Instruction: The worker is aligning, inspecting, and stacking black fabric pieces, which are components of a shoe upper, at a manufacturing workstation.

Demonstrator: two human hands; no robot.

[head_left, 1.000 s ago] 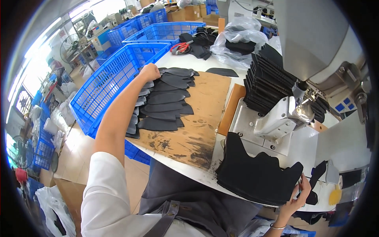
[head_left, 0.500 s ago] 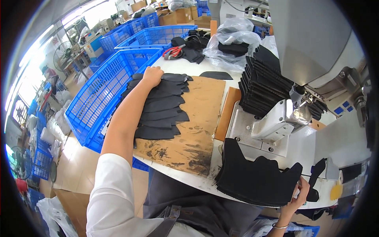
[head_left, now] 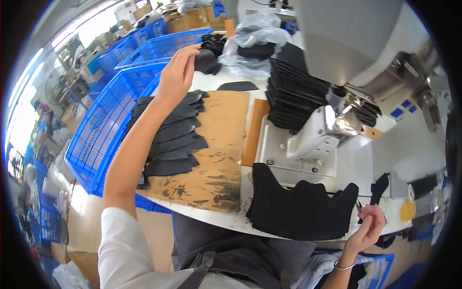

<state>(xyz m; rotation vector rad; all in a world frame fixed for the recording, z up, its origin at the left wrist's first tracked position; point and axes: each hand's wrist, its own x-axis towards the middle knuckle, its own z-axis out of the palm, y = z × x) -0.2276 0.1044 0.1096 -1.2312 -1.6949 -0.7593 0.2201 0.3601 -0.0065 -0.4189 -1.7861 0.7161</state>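
Left hand [head_left: 179, 72] lifted off black pieces [head_left: 171, 139], right hand [head_left: 368, 227] unchanged

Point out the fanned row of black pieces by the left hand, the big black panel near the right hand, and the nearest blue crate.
fanned row of black pieces [head_left: 174, 144], head view, middle of one piece.
big black panel [head_left: 298, 209], head view, centre of the fabric.
blue crate [head_left: 103, 132], head view, mesh side wall.

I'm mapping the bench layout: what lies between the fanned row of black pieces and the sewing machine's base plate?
In the head view, bare stained brown board, then an upright wooden strip against the base plate, right of the black pieces.
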